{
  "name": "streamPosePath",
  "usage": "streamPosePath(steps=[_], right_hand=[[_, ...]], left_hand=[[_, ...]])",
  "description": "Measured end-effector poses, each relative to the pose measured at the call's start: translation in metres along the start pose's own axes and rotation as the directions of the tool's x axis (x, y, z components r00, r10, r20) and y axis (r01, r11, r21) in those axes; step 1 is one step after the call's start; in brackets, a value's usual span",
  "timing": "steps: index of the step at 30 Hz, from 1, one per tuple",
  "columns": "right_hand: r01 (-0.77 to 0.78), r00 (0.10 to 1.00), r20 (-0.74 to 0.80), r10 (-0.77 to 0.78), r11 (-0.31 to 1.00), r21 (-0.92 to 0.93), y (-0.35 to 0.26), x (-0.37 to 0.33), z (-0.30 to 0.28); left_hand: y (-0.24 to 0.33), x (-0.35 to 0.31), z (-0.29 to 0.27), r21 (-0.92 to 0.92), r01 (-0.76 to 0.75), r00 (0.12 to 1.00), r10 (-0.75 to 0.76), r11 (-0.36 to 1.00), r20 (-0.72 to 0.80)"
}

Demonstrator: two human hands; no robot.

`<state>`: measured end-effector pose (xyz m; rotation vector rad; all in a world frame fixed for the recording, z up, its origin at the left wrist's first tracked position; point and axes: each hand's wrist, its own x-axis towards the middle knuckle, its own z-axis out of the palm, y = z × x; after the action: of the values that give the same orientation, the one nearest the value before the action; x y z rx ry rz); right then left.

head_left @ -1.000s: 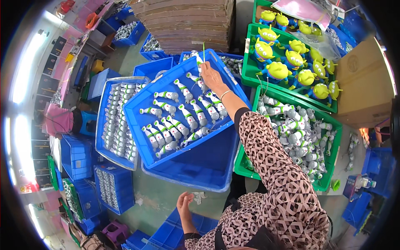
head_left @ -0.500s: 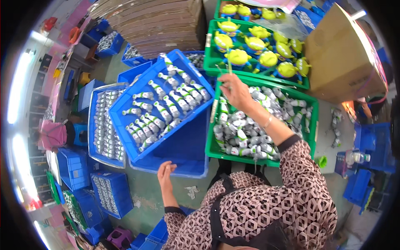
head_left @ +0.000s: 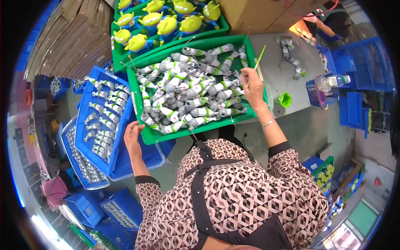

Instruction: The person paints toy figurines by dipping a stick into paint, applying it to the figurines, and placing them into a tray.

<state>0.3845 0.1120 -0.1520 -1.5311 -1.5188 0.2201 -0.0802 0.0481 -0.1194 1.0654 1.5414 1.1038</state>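
At the right rim of a green tray (head_left: pixel 146 139), my right hand (head_left: pixel 253 85) is closed on a thin green stick (head_left: pixel 260 57), which points up and away. The stick's lower end is hidden in the fingers. Many white and grey toy limbs (head_left: pixel 200 89) with green bands lie heaped in that tray. My left hand (head_left: pixel 133 135) is by the tray's near left corner, fingers loosely bent and apart, holding nothing. To its left, a tilted blue crate (head_left: pixel 109 166) carries similar limbs laid out in rows.
A small green cup (head_left: pixel 284 99) stands on the grey table (head_left: pixel 271 46) to the right. Behind are green-headed toy figures (head_left: pixel 166 26) in another green tray and a large cardboard box (head_left: pixel 258 16). A basket (head_left: pixel 323 93) holds a clear bottle (head_left: pixel 333 82). Stacked cardboard (head_left: pixel 68 41) rises far left.
The view has swung to the right. My right hand, with the stick, has come from the green tray's far left corner to its right rim. My left hand now is beside the tray.
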Motion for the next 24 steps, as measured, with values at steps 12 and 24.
streamPosePath(steps=[12, 24], right_hand=[[0.027, 0.98, 0.197, 0.034, 0.954, -0.298, 0.042, 0.03, 0.079], [-0.084, 0.988, 0.129, 0.083, 0.996, 0.004, 0.032, -0.003, 0.006]], left_hand=[[0.022, -0.034, 0.112, 0.129, 0.016, 0.995, -0.029, 0.991, 0.096], [0.05, -0.003, 0.178, 0.152, -0.083, 0.949, 0.032, 0.985, 0.314]])
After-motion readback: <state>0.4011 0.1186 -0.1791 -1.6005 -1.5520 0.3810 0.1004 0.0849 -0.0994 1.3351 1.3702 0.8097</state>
